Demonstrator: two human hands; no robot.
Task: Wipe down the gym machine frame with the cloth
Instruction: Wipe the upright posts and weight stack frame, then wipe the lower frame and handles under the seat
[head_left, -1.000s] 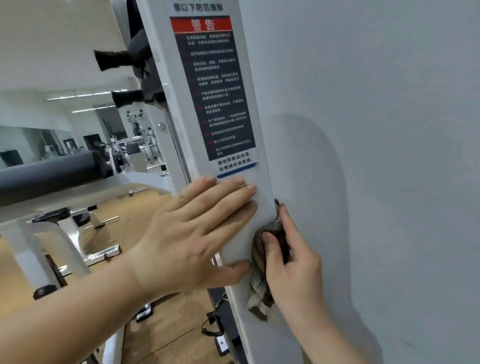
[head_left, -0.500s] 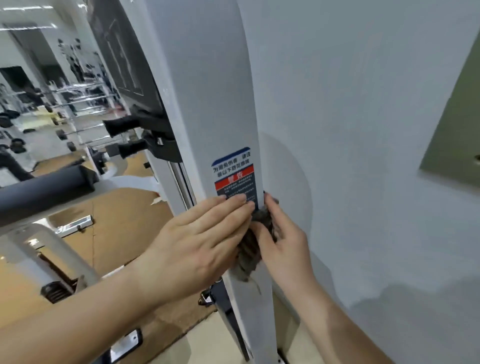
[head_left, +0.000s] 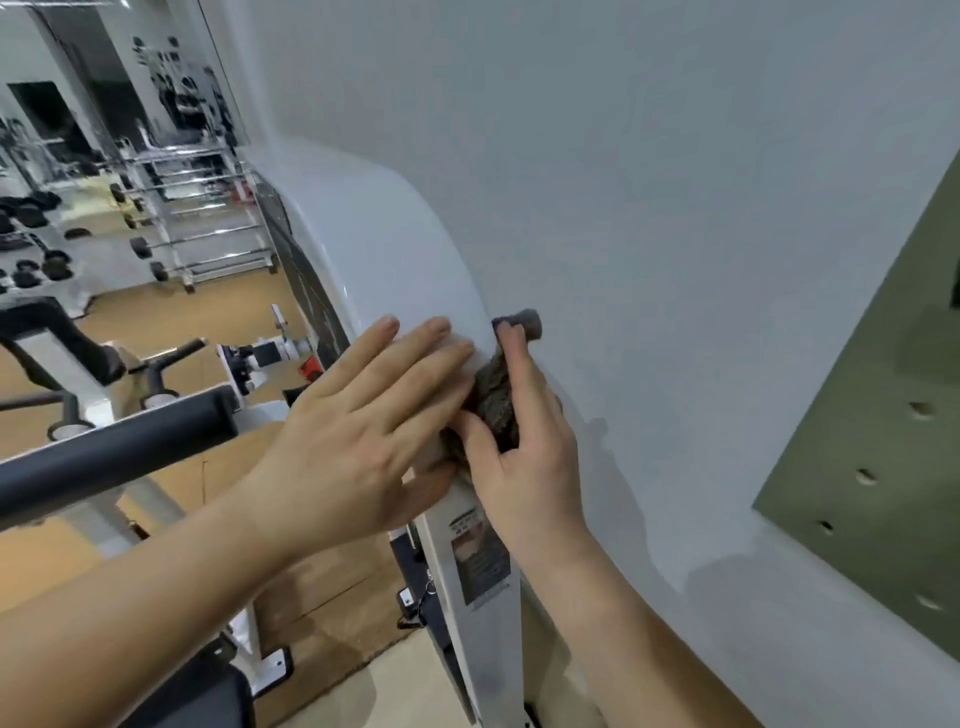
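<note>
From the head camera, the white machine frame (head_left: 395, 260) rises as a curved upright in the middle of the scene, close against the pale wall (head_left: 675, 208) on its right. The left hand (head_left: 358, 441) lies flat on the frame's front face, released, fingers straight and a little spread, holding nothing. The right hand (head_left: 524, 457) is just beside it, at the frame's right edge where it meets the wall. It grasps the cloth (head_left: 496, 400), a dark grey-brown wad bunched between the thumb and fingers and pressed against the frame. One end of the cloth pokes out past the raised fingertips. The two hands nearly touch at the cloth.

Just below the hands, a warning label (head_left: 480, 561) is stuck to the frame; its print is too blurred to read. On the far right, a green panel (head_left: 893, 441) with small holes sits on the wall. To the left, near the person's forearm, runs a black padded roller (head_left: 114, 447). Beyond it, across the wooden floor (head_left: 208, 306), stands a dumbbell rack (head_left: 197, 228).
</note>
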